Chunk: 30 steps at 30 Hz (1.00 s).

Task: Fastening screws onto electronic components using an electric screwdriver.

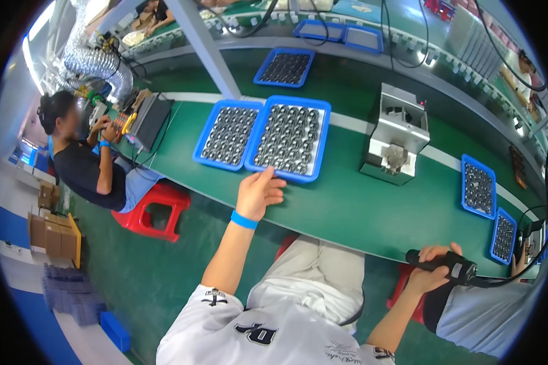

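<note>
Left hand (262, 193): fingers loosely spread, nothing visibly pinched, set at the near rim of a blue tray (324, 131), contact with that rim impossible to tell; round metal parts (286, 137), in rows inside the tray, just beyond the left fingertips; second blue tray (205, 132), similarly filled, beyond and to the left of the same hand; right hand (430, 280): closed around a black handheld device (463, 269), at the near edge of the green worktop (341, 210), black cable (499, 284) trailing off to its right; metal fixture (408, 140), beyond the right hand, slightly to its left; step in hand, by judgement: reaching to or steadying the tray, device kept ready; next move, by judgement: calling for light fingertip contact, neighbouring parts undisturbed, cable clear
</note>
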### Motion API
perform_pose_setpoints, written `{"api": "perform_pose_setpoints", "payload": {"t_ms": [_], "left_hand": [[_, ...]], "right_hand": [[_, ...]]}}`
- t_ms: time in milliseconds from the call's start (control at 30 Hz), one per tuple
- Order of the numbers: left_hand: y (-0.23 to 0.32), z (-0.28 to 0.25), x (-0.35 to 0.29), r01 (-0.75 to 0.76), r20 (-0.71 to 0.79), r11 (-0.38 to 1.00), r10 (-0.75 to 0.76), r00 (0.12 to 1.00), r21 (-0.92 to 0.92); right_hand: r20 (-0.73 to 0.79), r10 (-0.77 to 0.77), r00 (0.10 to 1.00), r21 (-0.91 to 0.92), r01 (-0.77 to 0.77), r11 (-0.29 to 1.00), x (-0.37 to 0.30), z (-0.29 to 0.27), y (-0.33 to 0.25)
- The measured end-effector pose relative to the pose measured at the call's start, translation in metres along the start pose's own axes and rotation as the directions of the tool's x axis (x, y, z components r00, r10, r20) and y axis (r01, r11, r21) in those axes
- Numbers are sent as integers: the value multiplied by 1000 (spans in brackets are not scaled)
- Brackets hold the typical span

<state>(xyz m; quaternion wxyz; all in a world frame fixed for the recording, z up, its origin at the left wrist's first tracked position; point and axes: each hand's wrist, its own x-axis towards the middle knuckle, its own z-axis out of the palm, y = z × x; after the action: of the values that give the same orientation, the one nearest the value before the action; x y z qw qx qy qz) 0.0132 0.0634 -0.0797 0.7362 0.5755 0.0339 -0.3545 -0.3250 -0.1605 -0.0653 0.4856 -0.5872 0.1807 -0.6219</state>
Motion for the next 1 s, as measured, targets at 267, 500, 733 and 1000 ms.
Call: {"api": "perform_pose_setpoints", "payload": {"t_ms": [267, 500, 733, 1000], "left_hand": [[8, 6, -1, -51, -58, 999, 51, 997, 9], [12, 2, 14, -205, -46, 964, 200, 979, -167], [17, -6, 13, -294, -70, 947, 287, 955, -128], [39, -17, -39, -256, 92, 966, 258, 962, -26]], "right_hand": [[-11, 24, 1000, 41, -23, 999, 3, -3, 5], [-95, 42, 995, -87, -50, 995, 2, -1, -2], [-74, 41, 996, -119, -49, 992, -3, -1, -4], [-163, 110, 981, -14, -113, 993, 5, -6, -6]]}}
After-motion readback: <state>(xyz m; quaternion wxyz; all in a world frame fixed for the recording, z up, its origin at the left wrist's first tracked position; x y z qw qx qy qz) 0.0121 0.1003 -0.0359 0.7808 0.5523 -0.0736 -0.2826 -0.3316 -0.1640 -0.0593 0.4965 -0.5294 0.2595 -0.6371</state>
